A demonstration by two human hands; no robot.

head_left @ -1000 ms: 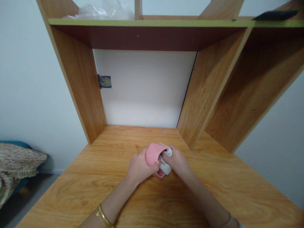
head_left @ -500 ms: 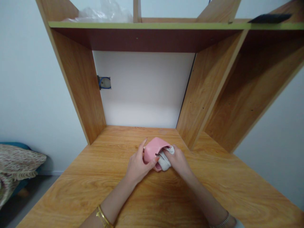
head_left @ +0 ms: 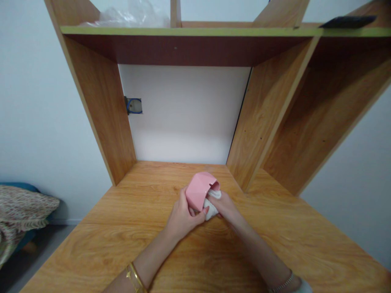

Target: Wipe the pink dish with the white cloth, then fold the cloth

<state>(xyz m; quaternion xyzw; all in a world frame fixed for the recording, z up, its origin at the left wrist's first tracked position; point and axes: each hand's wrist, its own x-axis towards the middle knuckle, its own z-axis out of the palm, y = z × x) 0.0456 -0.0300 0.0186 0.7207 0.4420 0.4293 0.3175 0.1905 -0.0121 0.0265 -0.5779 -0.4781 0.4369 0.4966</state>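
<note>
Over the middle of the desk (head_left: 122, 244), the left hand (head_left: 180, 215) grips what seems a pink pot (head_left: 198, 191); the right hand (head_left: 227, 208) clutches a white cloth (head_left: 210, 211) at its mouth. Farther: left, a blanket (head_left: 26, 203); ahead, a shelf (head_left: 189, 31), white wall (head_left: 186, 114).

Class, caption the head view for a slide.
Left hand holds a pink container; right hand holds white cloth at its opening.

One pink container (head_left: 199, 190), one white cloth (head_left: 210, 210)
</note>
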